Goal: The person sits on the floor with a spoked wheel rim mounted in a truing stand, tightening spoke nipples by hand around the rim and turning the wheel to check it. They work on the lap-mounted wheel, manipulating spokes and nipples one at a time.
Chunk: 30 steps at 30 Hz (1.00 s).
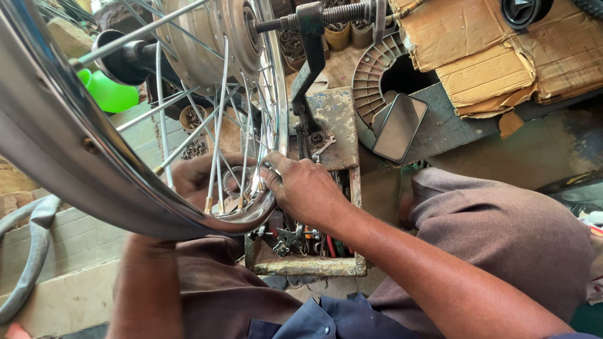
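A chrome spoked wheel rim [75,144] with a metal hub [213,34] stands on a truing stand [308,69], filling the left of the head view. My right hand [304,188] rests on the rim's lower edge, fingers pinched at a spoke nipple [267,168]. My left hand [198,179] is behind the spokes inside the wheel, fingers curled around a small round metal tool; the spokes partly hide it.
A worn metal toolbox [301,263] with several tools sits under the wheel. A phone [399,127] lies on a plastic part, torn cardboard [496,56] beyond. A green container [110,93] is behind the wheel, a rubber tube [31,251] at left. My knees frame the toolbox.
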### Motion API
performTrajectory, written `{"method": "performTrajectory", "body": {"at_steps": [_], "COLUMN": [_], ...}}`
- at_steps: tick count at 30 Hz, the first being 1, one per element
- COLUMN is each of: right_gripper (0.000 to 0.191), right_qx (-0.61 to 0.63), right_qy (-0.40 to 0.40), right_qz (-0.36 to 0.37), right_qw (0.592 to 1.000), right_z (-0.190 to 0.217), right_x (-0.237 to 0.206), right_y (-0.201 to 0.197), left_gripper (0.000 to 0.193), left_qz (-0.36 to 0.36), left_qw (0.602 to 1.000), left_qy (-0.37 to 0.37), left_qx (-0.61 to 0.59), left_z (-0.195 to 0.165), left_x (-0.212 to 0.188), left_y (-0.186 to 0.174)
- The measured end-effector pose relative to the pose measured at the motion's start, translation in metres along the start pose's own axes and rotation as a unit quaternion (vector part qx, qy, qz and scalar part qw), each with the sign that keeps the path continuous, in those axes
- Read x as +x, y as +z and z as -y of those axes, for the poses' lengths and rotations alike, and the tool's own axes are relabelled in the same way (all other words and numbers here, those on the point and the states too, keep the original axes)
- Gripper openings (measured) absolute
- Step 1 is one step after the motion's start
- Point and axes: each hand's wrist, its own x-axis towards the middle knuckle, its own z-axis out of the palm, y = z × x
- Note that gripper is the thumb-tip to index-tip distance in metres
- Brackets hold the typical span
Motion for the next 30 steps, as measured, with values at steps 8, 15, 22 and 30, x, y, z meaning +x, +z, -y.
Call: {"method": "performTrajectory", "body": {"at_steps": [8, 15, 22, 30], "right_gripper": [0.036, 0.040, 0.039, 0.034], "right_qx": [0.004, -0.009, -0.023, -0.013], "right_qy": [-0.043, 0.021, 0.005, 0.056], "right_qz": [-0.027, 0.022, -0.007, -0.040], "right_qw": [0.999, 1.000, 1.000, 0.998], "right_z": [0.006, 0.007, -0.001, 0.010], "right_x": [-0.009, -0.005, 0.003, 0.003], "right_y": [-0.004, -0.007, -0.001, -0.019], "left_gripper": [0.033, 0.031, 0.028, 0.033], "left_qz": [-0.148, -0.123, -0.104, -0.242], "left_qw": [0.938, 0.924, 0.968, 0.917], "left_qy": [0.030, 0.032, 0.038, -0.141], "left_qx": [-0.313, -0.362, 0.225, -0.284], "left_z": [0.008, 0.045, 0.033, 0.061], "left_x": [-0.005, 0.002, -0.033, -0.008], "left_y": [-0.008, 0.002, -0.004, 0.005]}}
